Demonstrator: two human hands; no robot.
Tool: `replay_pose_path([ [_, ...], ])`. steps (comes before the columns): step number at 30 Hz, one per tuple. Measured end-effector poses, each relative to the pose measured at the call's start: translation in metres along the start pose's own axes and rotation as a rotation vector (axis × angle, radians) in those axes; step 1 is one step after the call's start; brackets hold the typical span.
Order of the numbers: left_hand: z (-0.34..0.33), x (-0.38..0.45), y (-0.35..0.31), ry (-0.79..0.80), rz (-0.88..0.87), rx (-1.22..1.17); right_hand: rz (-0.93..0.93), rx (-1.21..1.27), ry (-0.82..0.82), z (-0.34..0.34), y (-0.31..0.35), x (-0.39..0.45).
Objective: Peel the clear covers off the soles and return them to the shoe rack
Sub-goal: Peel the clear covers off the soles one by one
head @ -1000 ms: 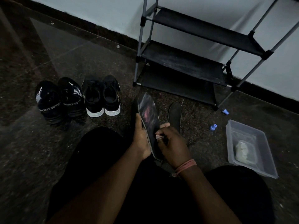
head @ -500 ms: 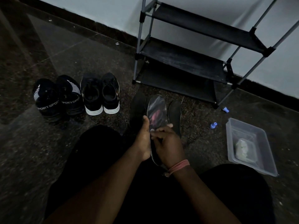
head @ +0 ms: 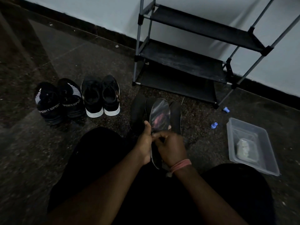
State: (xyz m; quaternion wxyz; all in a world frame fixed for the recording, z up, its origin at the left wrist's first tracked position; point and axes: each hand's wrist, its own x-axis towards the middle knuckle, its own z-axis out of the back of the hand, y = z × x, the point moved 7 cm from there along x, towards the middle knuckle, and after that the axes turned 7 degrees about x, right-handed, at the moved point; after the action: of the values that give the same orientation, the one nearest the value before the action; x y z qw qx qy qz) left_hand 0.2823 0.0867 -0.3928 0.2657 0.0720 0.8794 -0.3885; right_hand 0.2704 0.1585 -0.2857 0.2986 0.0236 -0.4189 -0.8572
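Observation:
An insole (head: 159, 116) with a glossy clear cover stands upright in front of my knees, its shiny face turned toward me. My left hand (head: 145, 143) grips its left edge, thumb up along the side. My right hand (head: 170, 147) pinches at the cover near the insole's middle, fingers curled. Two dark insoles lie flat on the floor behind it, one to the left (head: 138, 111) and one to the right (head: 176, 116). The black shoe rack (head: 183, 62) stands just beyond, its shelves bare.
Two pairs of black shoes sit on the floor at left: a sport pair (head: 58, 101) and a white-soled pair (head: 101, 96). A clear plastic tray (head: 266, 163) holding a pale lump lies at right. Two small blue caps (head: 214, 125) (head: 226, 109) lie near it.
The insole has turned from edge-on to face me and stands more upright. My right hand has moved up over its middle, and both hands have closed together on it.

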Motion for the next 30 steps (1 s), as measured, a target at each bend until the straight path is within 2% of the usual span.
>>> replay_pose_path([
  [3,-0.011,-0.006,0.007,-0.002,0.006,0.12,-0.075,-0.119,-0.171,0.027,-0.024,0.021],
  [5,-0.013,-0.007,0.017,0.002,0.027,0.129,-0.082,-0.183,-0.208,0.035,-0.029,0.024],
  [7,-0.009,-0.007,0.017,0.014,0.01,0.115,-0.028,-0.1,-0.142,0.025,-0.017,0.013],
  [10,0.0,-0.004,0.012,-0.034,0.005,0.082,-0.082,0.079,0.028,0.001,-0.004,-0.005],
  [16,-0.003,0.002,0.02,-0.043,0.04,0.094,-0.012,-0.102,-0.218,0.024,-0.02,0.016],
  [20,0.004,0.0,0.01,-0.032,0.025,0.034,-0.023,-0.008,0.025,-0.011,-0.005,-0.006],
  [21,0.004,0.0,0.008,-0.026,0.02,0.029,-0.047,0.03,0.041,-0.012,-0.009,-0.005],
  [24,-0.003,0.0,0.011,-0.029,0.025,0.04,-0.105,0.008,-0.077,0.011,-0.033,0.013],
  [27,-0.006,-0.001,0.017,-0.009,0.02,0.012,-0.039,-0.153,-0.19,0.027,-0.033,0.019],
  [30,0.002,-0.003,0.01,-0.032,0.014,0.0,0.008,-0.061,-0.026,-0.006,-0.012,0.001],
])
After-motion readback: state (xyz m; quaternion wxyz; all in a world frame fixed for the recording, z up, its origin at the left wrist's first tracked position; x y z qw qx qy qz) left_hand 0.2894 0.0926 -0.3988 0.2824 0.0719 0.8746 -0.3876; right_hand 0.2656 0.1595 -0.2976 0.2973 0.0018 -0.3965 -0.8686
